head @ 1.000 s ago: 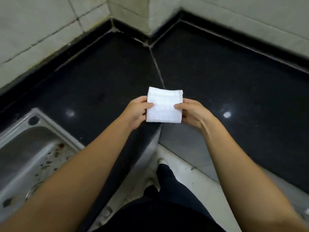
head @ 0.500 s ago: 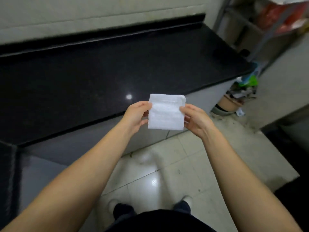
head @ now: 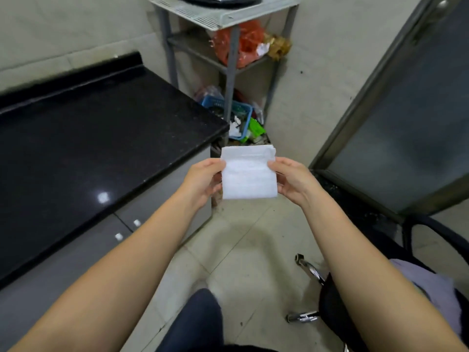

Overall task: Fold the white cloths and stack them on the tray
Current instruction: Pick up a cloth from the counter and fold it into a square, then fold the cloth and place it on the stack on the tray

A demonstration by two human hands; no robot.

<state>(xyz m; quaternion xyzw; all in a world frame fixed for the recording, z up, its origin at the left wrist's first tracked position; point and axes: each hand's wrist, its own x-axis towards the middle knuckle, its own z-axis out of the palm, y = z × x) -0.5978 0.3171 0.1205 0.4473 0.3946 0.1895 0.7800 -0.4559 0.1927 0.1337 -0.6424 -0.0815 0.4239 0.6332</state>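
Observation:
A folded white cloth [head: 248, 174], a small square, hangs in the air in front of me above the tiled floor. My left hand [head: 203, 181] pinches its left edge and my right hand [head: 291, 181] pinches its right edge, thumbs on the near face. No tray is in view.
A black stone counter [head: 88, 148] runs along the left over grey cabinets. A grey metal shelf rack [head: 228, 59] with bags and a blue basket [head: 241, 113] stands in the corner ahead. A glass door [head: 406, 123] is at the right; a black office chair [head: 355, 301] sits lower right.
The view has swung right, from the counter corner and sink to the shelf rack, door and chair. Both hands keep the same pinch on the folded cloth.

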